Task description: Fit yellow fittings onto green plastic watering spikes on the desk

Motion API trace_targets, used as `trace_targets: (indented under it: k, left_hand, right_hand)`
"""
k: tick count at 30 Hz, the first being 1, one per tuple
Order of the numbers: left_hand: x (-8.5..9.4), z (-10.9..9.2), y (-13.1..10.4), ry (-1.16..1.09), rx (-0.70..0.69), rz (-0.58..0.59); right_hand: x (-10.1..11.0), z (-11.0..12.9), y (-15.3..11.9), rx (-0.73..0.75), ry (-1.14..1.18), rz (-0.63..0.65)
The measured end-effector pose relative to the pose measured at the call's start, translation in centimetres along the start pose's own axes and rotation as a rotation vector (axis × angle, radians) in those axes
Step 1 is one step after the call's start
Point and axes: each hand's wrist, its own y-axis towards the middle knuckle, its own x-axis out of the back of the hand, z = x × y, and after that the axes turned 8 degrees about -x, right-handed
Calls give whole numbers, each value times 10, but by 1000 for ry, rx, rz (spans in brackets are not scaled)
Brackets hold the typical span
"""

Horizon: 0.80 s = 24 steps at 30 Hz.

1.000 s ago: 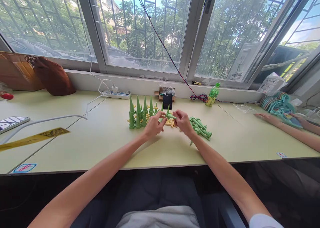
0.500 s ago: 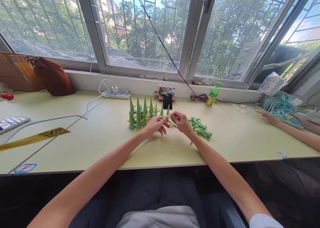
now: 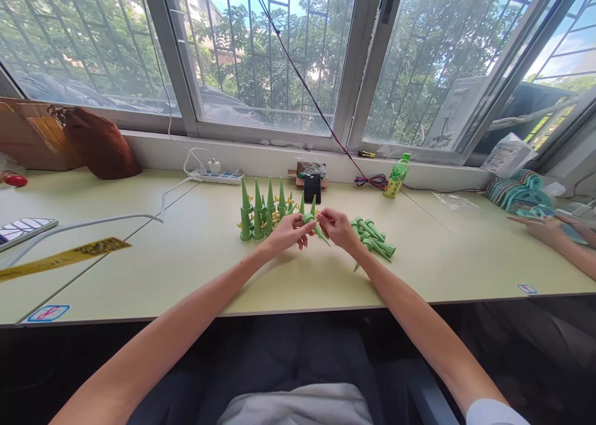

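Note:
My left hand [image 3: 289, 232] is closed round the collar end of a green plastic watering spike [image 3: 322, 235], whose tip points down to the right. Pinched together at the spike's side, the fingers of my right hand [image 3: 336, 227] have a small yellow valve at their tips, mostly hidden. Behind and left of my hands, several green spikes [image 3: 257, 223] stand upright in stacked rows, with yellow valves sticking out of their sides. A loose pile of green spikes [image 3: 372, 237] lies right of my right hand.
At the back stand a dark phone [image 3: 311, 189], a power strip [image 3: 218, 175] and a green-capped bottle [image 3: 397, 176]. A white cable [image 3: 116, 219] crosses the left side. Another person's hands [image 3: 540, 227] work at teal plastic pieces [image 3: 526, 192] on the right.
The spike in my left hand has tilted, its tip now pointing more steeply down. My right fingers stay close to its side. At the right, the other person's hand has drawn back to the right.

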Motion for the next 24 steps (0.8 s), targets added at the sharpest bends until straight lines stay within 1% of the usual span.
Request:
trace_targets:
  k: [5, 14, 19, 24]
  left_hand:
    - [0, 2, -2, 157, -107, -24]
    - [-4, -1, -6, 449, -212, -103]
    - [-4, 1, -6, 535, -270, -120]
    - [-5, 2, -6, 540, -294, -123]
  right_hand:
    - [0, -1, 1, 6, -14, 10]
    - [0, -3, 2, 10, -71, -16]
    - [-1, -1, 1, 3, -76, -16]
    - [0, -2, 1, -5, -74, -16]
